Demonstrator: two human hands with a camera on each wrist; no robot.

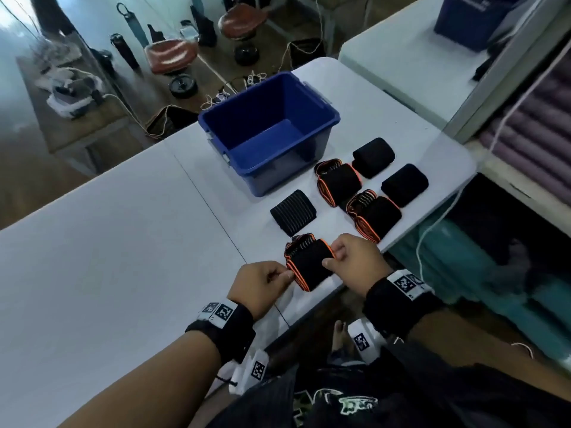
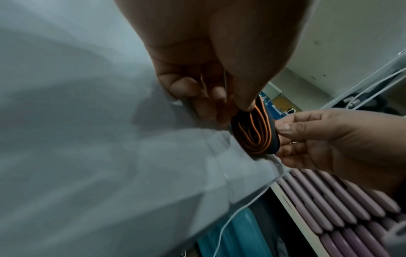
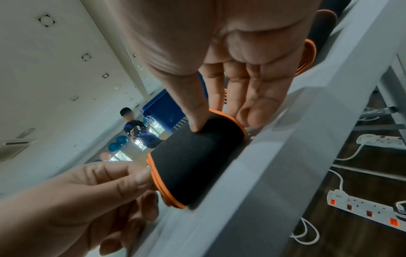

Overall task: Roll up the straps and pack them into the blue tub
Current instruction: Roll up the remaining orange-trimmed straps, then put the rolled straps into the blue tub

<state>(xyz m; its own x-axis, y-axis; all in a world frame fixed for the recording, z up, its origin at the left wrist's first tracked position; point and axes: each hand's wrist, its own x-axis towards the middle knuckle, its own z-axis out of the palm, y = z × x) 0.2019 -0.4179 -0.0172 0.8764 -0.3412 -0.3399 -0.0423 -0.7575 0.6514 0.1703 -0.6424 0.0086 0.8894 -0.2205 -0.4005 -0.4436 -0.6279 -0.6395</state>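
Note:
The empty blue tub stands at the far side of the white table. At the near edge lies a folded black strap with orange edging. My left hand pinches its left end. My right hand holds its right end, thumb on top. Two more orange-edged straps, two plain black bundles and a grey-striped one lie between my hands and the tub.
The table's right edge runs close beside the straps. Purple mats fill shelves on the right. A second blue tub sits on another table behind. Power strips and cables lie on the floor below.

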